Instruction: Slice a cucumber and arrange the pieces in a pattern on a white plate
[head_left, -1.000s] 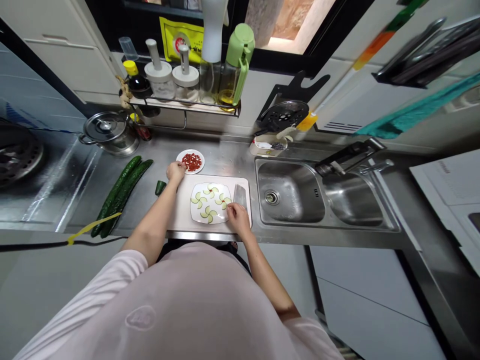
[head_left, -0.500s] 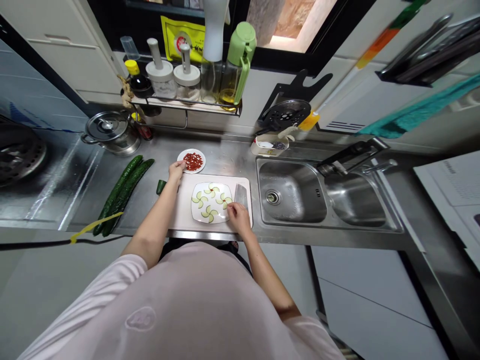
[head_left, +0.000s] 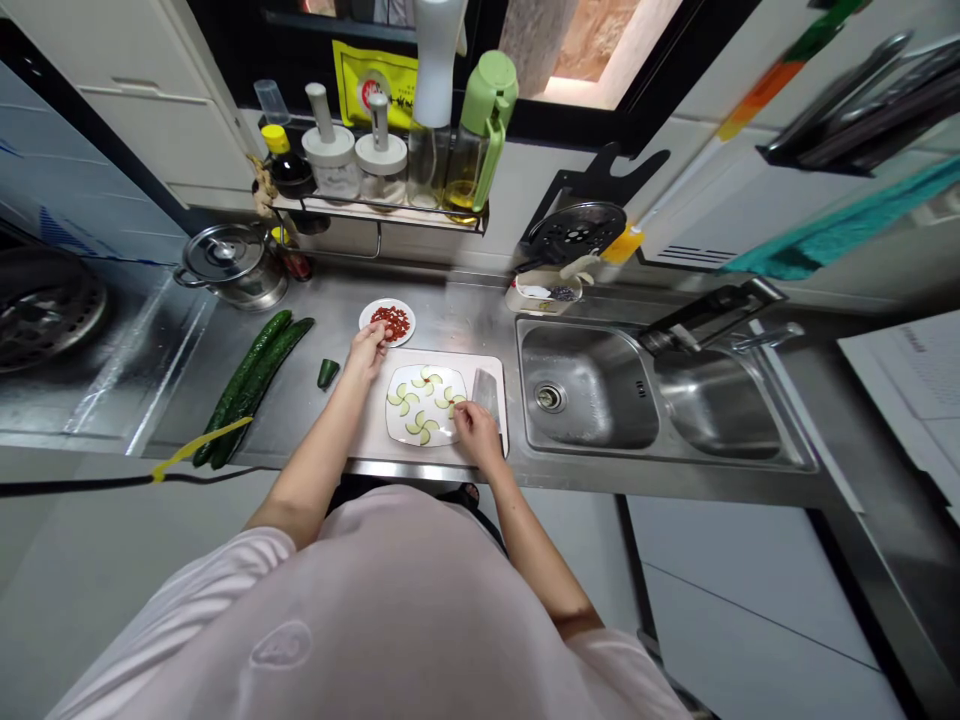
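A white plate (head_left: 427, 405) with several pinwheels of pale green cucumber slices, some with red bits at the centre, lies on a white cutting board (head_left: 370, 430). My right hand (head_left: 477, 432) is at the plate's right edge, fingertips pinched by the right pinwheel; what they hold is too small to make out. My left hand (head_left: 367, 350) reaches to the front edge of a small round dish (head_left: 367, 312) of red pieces (head_left: 392, 320), fingers pressed together, their content too small to tell. A cleaver blade (head_left: 485, 390) lies on the board beside my right hand.
Two whole cucumbers (head_left: 251, 385) and a cucumber end (head_left: 328, 373) lie on the steel counter to the left. A lidded pot (head_left: 234, 265) stands behind them. The double sink (head_left: 589, 385) is at right. Bottles and jars fill a rack (head_left: 375, 208) above the counter.
My left hand has moved slightly right and now overlaps the front of the dish of red pieces. The cucumber end shows more fully. My right hand remains at the plate's right pinwheel.
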